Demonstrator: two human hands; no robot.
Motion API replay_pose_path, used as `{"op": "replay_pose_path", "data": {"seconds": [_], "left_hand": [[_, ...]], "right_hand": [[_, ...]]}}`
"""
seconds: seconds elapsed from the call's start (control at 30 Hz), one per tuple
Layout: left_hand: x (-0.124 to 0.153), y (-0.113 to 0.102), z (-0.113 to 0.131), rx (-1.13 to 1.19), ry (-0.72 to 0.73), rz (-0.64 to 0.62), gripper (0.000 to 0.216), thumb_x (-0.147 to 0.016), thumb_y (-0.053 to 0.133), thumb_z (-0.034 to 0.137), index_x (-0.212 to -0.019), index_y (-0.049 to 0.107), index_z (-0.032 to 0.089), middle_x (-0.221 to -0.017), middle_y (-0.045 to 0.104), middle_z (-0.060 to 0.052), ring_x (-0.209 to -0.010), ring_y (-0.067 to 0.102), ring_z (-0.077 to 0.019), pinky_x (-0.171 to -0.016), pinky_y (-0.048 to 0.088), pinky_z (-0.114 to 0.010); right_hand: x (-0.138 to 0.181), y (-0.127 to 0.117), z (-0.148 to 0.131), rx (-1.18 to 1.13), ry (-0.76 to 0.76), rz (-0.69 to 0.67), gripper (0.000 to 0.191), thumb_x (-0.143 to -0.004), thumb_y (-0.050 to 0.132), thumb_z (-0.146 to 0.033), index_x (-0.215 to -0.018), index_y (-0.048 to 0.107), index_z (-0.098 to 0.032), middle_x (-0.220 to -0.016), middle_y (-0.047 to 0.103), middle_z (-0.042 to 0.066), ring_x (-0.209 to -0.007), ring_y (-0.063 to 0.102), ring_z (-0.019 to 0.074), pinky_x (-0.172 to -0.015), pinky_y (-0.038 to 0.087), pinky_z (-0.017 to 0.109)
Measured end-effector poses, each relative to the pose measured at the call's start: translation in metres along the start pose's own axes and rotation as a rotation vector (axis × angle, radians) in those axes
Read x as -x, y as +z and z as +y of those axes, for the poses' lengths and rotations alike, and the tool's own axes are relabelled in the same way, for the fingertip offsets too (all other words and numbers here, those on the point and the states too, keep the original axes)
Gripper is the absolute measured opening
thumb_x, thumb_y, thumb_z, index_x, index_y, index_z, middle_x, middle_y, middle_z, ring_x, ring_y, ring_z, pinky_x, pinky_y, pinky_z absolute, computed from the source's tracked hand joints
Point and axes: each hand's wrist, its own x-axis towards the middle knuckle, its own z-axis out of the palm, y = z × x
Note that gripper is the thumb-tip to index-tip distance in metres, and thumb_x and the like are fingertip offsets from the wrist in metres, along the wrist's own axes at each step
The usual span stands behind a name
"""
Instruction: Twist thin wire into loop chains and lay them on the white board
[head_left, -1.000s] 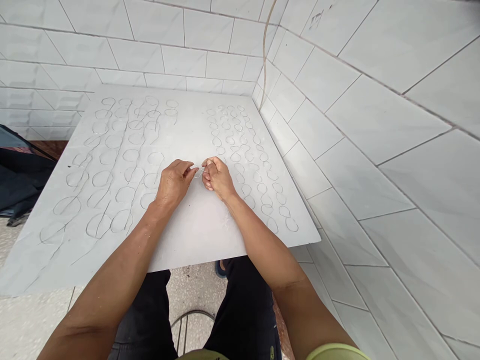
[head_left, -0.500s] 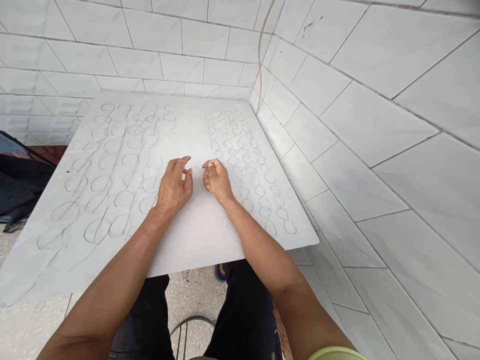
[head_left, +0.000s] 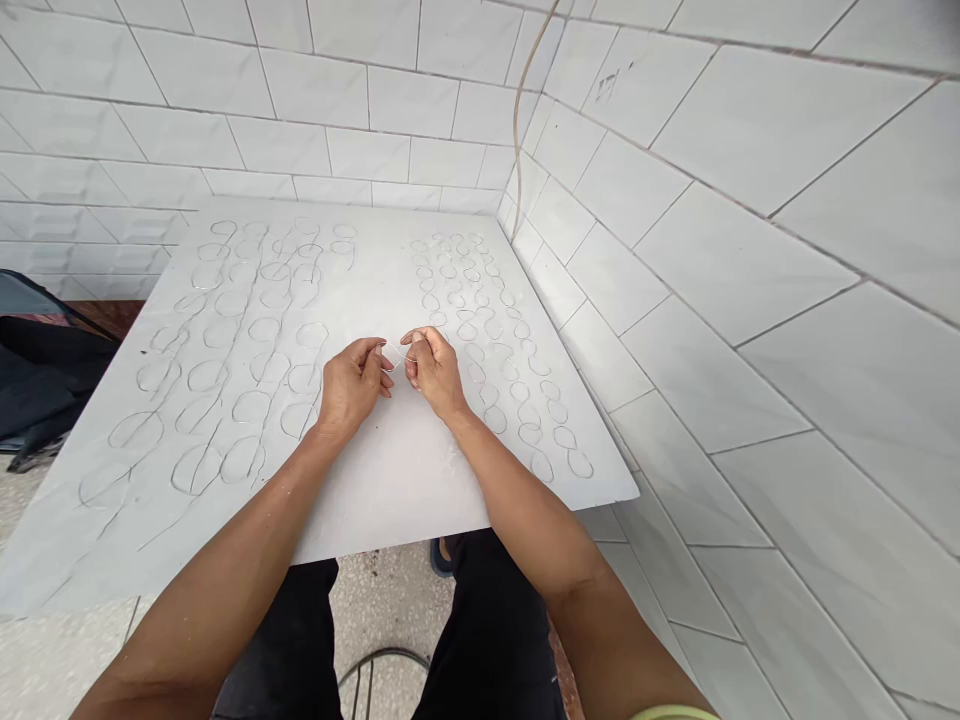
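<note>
Between my hands is a thin wire loop (head_left: 391, 366), pale and roughly round. My left hand (head_left: 354, 378) pinches its left side between thumb and forefinger. Opposite it, my right hand (head_left: 433, 370) has its fingers curled and pressed together on the wire's right end. Both hands are just above the white board (head_left: 390, 500). Rows of larger wire loops with long tails (head_left: 196, 470) lie on the board's left part. Smaller wire loops, in pairs and chains (head_left: 530, 432), lie in rows on the right part.
White tiled walls (head_left: 675, 230) border the board at the back and right. A thin cable (head_left: 517, 120) runs down the corner. Dark cloth (head_left: 45, 385) lies at far left. Below the front edge are a speckled floor (head_left: 375, 600) and a dark round metal frame (head_left: 386, 653).
My left hand has closed from spread fingers onto the wire loop's left side. The right hand keeps its pinch. The view has tilted slightly upward.
</note>
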Motion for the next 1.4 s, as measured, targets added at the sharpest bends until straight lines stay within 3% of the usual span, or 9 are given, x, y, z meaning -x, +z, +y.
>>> {"op": "replay_pose_path", "data": {"seconds": [0.27,0.53,0.73,0.97,1.23,1.4], "left_hand": [[-0.008,-0.015,0.007,0.064,-0.022,0.132,0.025,-0.091,0.06,0.038,-0.094,0.07,0.016,-0.079,0.069,-0.005,-0.054,0.06,-0.0117,-0.04,0.044,-0.021],[-0.014,-0.023,0.01,0.184,-0.133,0.113,0.027,-0.083,0.069,0.04,-0.09,0.072,0.015,-0.08,0.069,-0.006,-0.051,0.055,-0.0101,-0.037,0.032,-0.021],[-0.015,-0.025,0.012,0.232,-0.196,0.062,0.026,-0.078,0.074,0.041,-0.086,0.074,0.016,-0.083,0.068,-0.006,-0.053,0.052,-0.0085,-0.041,0.031,-0.021],[-0.014,-0.024,0.011,0.227,-0.195,0.015,0.025,-0.078,0.075,0.04,-0.082,0.075,0.015,-0.079,0.067,-0.006,-0.055,0.048,-0.0084,-0.046,0.035,-0.022],[-0.017,-0.025,0.004,0.268,-0.201,-0.009,0.024,-0.077,0.077,0.038,-0.08,0.075,0.015,-0.075,0.064,-0.005,-0.056,0.048,-0.0091,-0.045,0.031,-0.023],[-0.015,-0.023,0.006,0.231,-0.207,-0.029,0.031,-0.08,0.075,0.046,-0.082,0.072,0.015,-0.084,0.069,-0.008,-0.055,0.051,-0.0095,-0.044,0.033,-0.023]], "right_hand": [[0.002,-0.008,-0.005,0.124,0.04,-0.156,0.019,-0.091,0.052,-0.03,-0.078,0.06,-0.02,-0.062,0.051,-0.004,-0.049,0.046,0.0085,-0.047,0.038,0.021],[0.007,-0.007,-0.008,0.278,0.056,-0.283,0.021,-0.092,0.05,-0.032,-0.077,0.059,-0.02,-0.061,0.049,-0.004,-0.051,0.043,0.0095,-0.051,0.036,0.023],[0.012,-0.003,-0.009,0.496,-0.091,-0.351,0.024,-0.092,0.047,-0.026,-0.068,0.045,-0.021,-0.061,0.036,-0.005,-0.054,0.031,0.0093,-0.052,0.025,0.025],[0.014,-0.005,-0.006,0.548,-0.19,-0.459,0.024,-0.087,0.042,-0.015,-0.069,0.028,-0.022,-0.065,0.031,-0.005,-0.058,0.027,0.0099,-0.054,0.023,0.026],[0.013,-0.006,-0.005,0.558,-0.205,-0.471,0.023,-0.083,0.043,-0.013,-0.069,0.028,-0.022,-0.065,0.031,-0.005,-0.059,0.027,0.0101,-0.055,0.023,0.026],[0.015,-0.005,-0.003,0.559,-0.174,-0.432,0.02,-0.084,0.044,-0.016,-0.069,0.031,-0.022,-0.064,0.035,-0.005,-0.058,0.029,0.0099,-0.054,0.024,0.026]]}}
